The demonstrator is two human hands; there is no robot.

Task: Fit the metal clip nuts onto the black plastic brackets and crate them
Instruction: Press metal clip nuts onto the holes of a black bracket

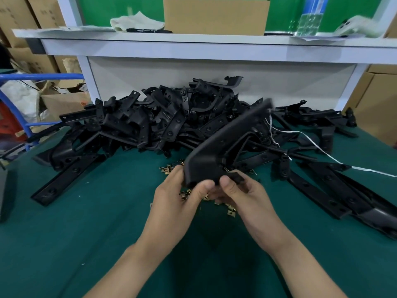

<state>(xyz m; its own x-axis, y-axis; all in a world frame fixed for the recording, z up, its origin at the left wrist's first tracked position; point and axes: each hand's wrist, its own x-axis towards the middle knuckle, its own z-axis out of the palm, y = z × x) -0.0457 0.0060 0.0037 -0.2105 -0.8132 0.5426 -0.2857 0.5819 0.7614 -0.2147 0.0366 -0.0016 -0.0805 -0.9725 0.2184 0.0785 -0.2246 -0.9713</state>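
Green-covered counter [86, 233]; white shelf [193, 40] runs across the far side, green panel behind it. Pile of black brackets [154, 119] fills the far half of the counter. Clip nuts [231, 209] lie loose near the pile, partly hidden under both hands. Left grip [178, 196]: fingers and thumb curled round the near end of the held bracket [225, 143], which is lifted over the nuts, far end blurred. Right grip [242, 194] pinches the same end, thumb on top; whether there is a nut under it, cannot tell. Cardboard box [216, 16] on the shelf, top cut off, contents unseen. Cartons [32, 14] far left, contents hidden.
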